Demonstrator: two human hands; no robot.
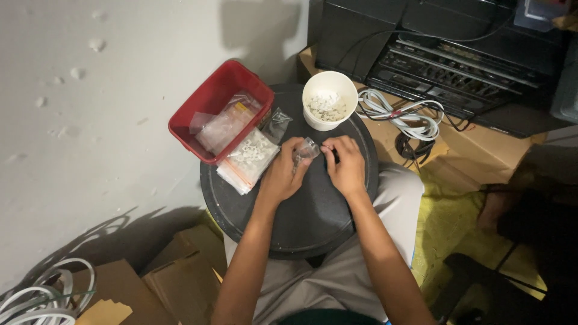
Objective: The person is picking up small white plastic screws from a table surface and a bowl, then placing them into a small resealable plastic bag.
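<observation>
Small clear bag (306, 149): sitting near the middle of the round black desk (313, 222), between the two hands, just below the white cup.
Left hand (283, 174): curling its grip closed around the left side of the small clear bag, fingers pinching the plastic.
Right hand (345, 164): resting on the desk just right of the bag, fingertips bending toward its edge; I cannot tell whether this grip is closing on the plastic or only touching it.
White cup (329, 99): standing upright at the far edge of the desk, holding small white pieces.
Zip bag of white clips (248, 159): lying flat to the left of the left hand, partly overlapping the red tray's near rim.
Red tray (205, 105): sitting at the far left, overhanging the desk edge, carrying another clear packet (227, 125).
Bag of screws (277, 120): lying between the tray and the cup.
White cable (400, 113): lying coiled to the right of the cup, on a cardboard box (457, 144).
Black audio unit (463, 66): standing at the far right behind the cable.
</observation>
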